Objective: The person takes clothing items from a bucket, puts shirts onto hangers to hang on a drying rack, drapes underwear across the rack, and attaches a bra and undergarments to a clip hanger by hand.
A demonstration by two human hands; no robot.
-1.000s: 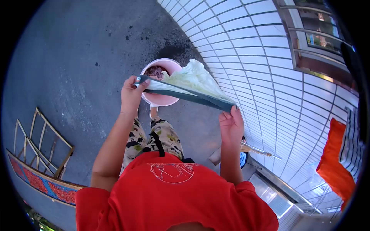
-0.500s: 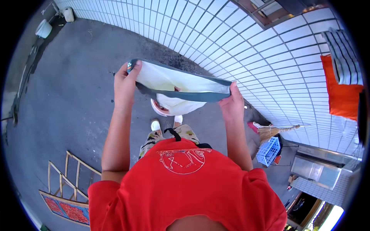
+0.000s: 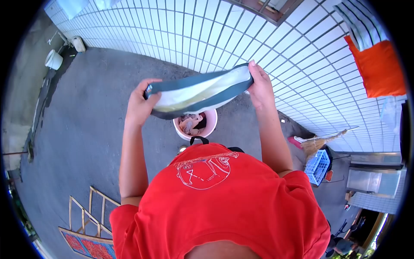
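Stretched between my two hands is a white garment with a wide teal waistband (image 3: 202, 91), which looks like underpants. The fingers of my left hand (image 3: 141, 103) pinch one end of the band, by a small printed label. My right hand (image 3: 261, 86) grips the other end, raised a little higher. The band's opening faces me and shows the pale inside. Below the garment a pink bucket (image 3: 211, 124) stands on the ground. Crumpled wet-looking clothes (image 3: 189, 124) lie in it, partly hidden by the garment.
A white tiled wall (image 3: 172, 34) runs along the far and right sides. A striped cloth (image 3: 360, 23) and an orange cloth (image 3: 375, 67) hang there. A broom (image 3: 317, 144) and a blue crate (image 3: 317, 166) are at right. A wooden-legged frame (image 3: 88, 220) stands lower left.
The garment has tilted, its right end rising with my right hand and its left end dropping slightly. The view has shifted, and the bucket's contents now show more.
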